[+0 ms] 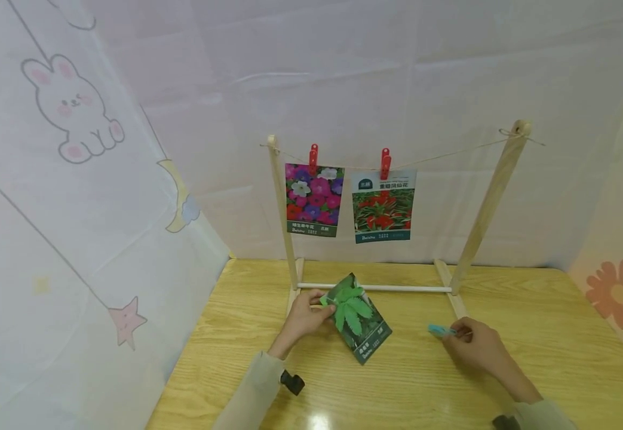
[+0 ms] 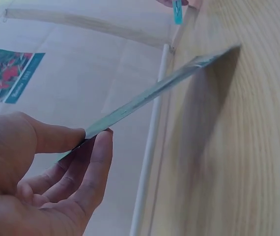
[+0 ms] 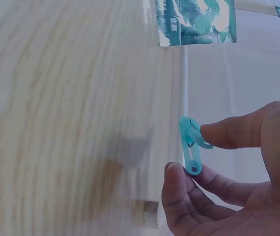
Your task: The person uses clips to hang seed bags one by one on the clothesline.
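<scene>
A seed packet (image 1: 355, 316) with a green leaf picture is pinched at its upper left corner between the thumb and fingers of my left hand (image 1: 306, 315). In the left wrist view the packet (image 2: 145, 98) appears edge-on, slanting over the table with its far end low at the wood. My right hand (image 1: 475, 345) holds a turquoise clothespin (image 1: 441, 330) to the right of the packet. Seen from the right wrist, the thumb presses one side of the clothespin (image 3: 191, 145) and the fingers support its other end.
Behind the hands stands a wooden rack (image 1: 488, 203) with a string (image 1: 451, 154) across its top. Two red clothespins (image 1: 385, 164) hold a petunia-like flower packet (image 1: 313, 200) and a red flower packet (image 1: 382, 209) on it. A white rod (image 1: 397, 288) joins the rack's feet above the wooden table (image 1: 397, 394).
</scene>
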`<state>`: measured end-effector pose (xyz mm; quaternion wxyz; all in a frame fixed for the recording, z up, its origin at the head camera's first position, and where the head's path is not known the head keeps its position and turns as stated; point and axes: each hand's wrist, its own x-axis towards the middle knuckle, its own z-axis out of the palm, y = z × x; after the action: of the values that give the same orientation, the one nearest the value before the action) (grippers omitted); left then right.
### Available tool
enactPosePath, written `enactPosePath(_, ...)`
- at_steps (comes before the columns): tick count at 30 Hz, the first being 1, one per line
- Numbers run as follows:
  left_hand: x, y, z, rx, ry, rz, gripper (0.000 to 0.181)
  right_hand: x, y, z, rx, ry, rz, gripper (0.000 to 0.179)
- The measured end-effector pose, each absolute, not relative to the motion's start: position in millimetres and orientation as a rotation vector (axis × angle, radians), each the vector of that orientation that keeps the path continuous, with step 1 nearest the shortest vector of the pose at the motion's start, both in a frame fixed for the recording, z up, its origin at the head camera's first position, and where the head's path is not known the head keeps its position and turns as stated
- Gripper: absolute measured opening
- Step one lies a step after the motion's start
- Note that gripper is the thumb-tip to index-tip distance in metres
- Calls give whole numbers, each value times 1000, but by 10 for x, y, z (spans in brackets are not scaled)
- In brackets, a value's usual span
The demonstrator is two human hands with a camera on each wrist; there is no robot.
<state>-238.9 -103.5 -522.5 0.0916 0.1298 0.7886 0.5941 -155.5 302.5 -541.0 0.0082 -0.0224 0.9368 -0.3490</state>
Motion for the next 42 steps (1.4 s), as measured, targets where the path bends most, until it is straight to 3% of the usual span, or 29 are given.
enactPosePath(23, -2299, -771, -4649, 563, 2387, 1657, 42, -1491, 3127, -5212, -110, 2994, -1199, 38)
enactPosePath(34, -2317, -631, -4535, 635, 2538, 1542, 37, -1499, 3235, -5020, -145, 3035, -1190, 42)
enactPosePath(42, -2337, -531, -4541, 720, 2550, 1546, 23, -1469, 3298, -4914, -123, 3018, -1197, 40)
